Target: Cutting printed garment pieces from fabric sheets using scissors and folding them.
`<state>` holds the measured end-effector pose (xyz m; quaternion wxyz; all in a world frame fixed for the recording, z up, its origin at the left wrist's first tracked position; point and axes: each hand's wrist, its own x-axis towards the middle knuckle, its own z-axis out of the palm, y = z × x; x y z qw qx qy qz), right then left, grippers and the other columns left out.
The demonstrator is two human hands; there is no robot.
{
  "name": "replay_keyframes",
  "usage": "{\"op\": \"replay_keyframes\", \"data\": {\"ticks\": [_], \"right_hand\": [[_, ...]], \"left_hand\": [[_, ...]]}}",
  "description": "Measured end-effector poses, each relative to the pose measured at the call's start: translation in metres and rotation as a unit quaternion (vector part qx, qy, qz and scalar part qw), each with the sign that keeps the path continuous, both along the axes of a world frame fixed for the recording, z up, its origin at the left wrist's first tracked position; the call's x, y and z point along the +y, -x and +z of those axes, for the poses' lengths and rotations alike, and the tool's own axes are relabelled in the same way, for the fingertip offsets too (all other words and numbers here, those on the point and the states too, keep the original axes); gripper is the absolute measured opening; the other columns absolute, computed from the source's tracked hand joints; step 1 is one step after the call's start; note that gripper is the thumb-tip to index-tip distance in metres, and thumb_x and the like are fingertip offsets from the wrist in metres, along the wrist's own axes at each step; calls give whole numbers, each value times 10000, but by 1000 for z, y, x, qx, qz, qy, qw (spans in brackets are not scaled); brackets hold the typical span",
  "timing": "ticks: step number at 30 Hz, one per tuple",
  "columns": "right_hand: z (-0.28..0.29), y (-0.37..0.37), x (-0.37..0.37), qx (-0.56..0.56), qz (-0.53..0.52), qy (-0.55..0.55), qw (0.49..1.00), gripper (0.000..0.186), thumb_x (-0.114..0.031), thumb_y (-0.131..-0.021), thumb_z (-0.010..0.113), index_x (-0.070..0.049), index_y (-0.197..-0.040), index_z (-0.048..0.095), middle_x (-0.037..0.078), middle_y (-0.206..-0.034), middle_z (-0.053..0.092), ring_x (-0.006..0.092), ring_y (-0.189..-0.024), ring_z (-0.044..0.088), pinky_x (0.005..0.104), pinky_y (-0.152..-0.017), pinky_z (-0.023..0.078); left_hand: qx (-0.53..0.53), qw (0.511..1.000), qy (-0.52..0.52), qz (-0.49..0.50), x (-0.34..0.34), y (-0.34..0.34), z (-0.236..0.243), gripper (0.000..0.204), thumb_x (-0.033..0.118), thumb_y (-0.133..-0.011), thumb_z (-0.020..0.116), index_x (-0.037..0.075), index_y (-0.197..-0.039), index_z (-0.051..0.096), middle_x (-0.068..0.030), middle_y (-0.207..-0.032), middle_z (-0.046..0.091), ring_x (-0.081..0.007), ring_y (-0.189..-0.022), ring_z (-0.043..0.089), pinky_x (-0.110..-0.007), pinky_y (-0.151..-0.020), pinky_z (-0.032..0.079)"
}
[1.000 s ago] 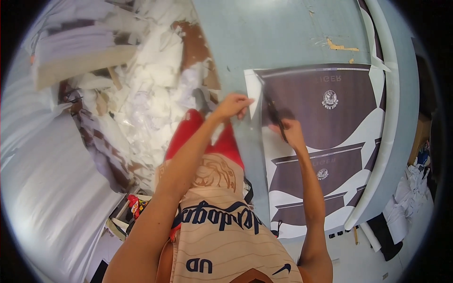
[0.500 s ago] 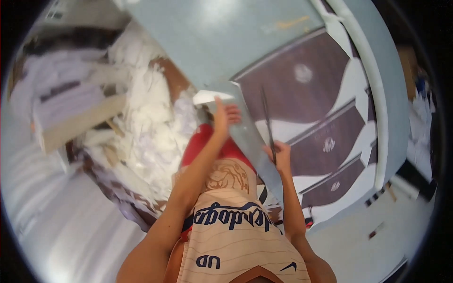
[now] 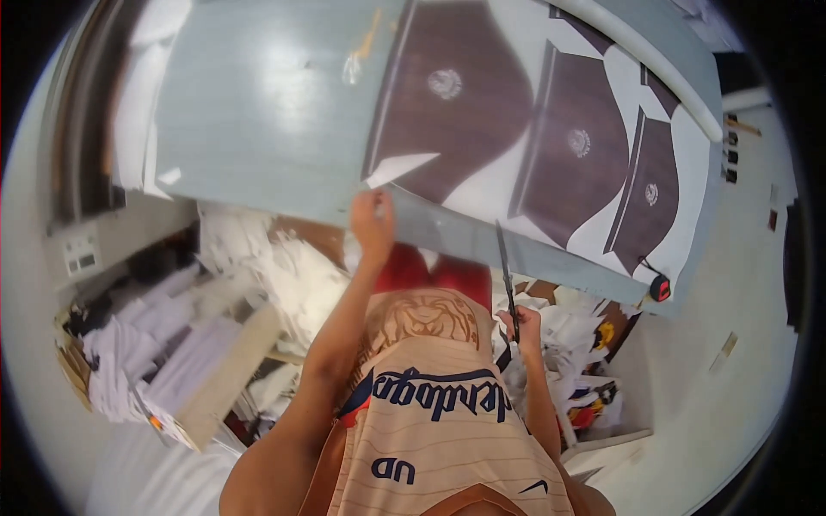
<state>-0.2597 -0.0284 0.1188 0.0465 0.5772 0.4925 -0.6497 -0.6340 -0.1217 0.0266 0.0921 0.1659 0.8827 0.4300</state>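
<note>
My left hand [image 3: 372, 217] is at the near edge of the table, fingers curled beside the lower left corner of a printed sheet [image 3: 480, 193]; whatever they pinch is unclear. The sheet carries several dark panels [image 3: 447, 120] with pale round emblems, and a narrow white flap [image 3: 400, 168] lies folded over at that corner. Lower down, beside my body, my right hand [image 3: 525, 327] grips long black scissors [image 3: 505, 271], blades pointing up toward the sheet's near edge. A red-and-black tape measure [image 3: 660, 287] rests at the sheet's right corner.
The grey-blue table [image 3: 258, 103] spans the upper view, with a white roll [image 3: 697, 112] along its right side. Piles of white offcuts [image 3: 249, 249] fill the space below it, beside stacked fabric and board [image 3: 146, 353] at lower left. Pale floor [image 3: 731, 344] shows at right.
My view has swung so the table lies across the top instead of at right. My left hand's spread fingers have curled at the sheet's corner; the scissors have dropped back from over the sheet.
</note>
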Motion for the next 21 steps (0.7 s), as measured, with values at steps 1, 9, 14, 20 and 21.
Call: {"op": "replay_keyframes", "data": {"ticks": [1,9,14,20,21], "right_hand": [[1,6,-5,5,-17,0,1000,308,-159,-889,799,-26,-679,618,-23,-506,522,50,-404,430,232,-405,296],[4,16,-17,-26,-128,-56,990,399,-230,-868,826,-45,-626,568,-27,-489,488,58,-410,433,248,-416,302],[-18,8,-43,7,-242,-13,970,413,-288,-970,666,-96,-644,500,-25,-522,457,90,-423,444,267,-424,314],[-37,58,-47,67,-307,44,948,523,-542,-918,696,-101,-708,507,-8,-577,504,95,-496,514,261,-483,420],[-51,58,-53,49,-293,48,954,529,-551,-910,704,-100,-718,504,-9,-582,502,94,-501,513,256,-487,427]], "left_hand": [[184,970,26,-156,8,7,12,229,185,-940,697,0,-1074,682,-119,-1078,671,-295,-900,654,-417,-794,514],[133,787,205,-566,-57,57,3,531,355,-972,602,55,-1404,535,-167,-1560,395,-358,-1462,335,-587,-1180,221],[37,885,155,-438,-23,53,23,239,118,-911,669,19,-1128,678,-159,-1021,691,-361,-942,650,-436,-865,485],[-651,731,69,-193,115,-83,-39,700,609,-953,604,-20,-1260,600,-83,-1018,693,-180,-796,660,-275,-662,487],[-676,720,40,-154,124,-103,-51,641,586,-929,654,-2,-1184,624,-69,-984,688,-166,-774,641,-274,-637,473]]}}
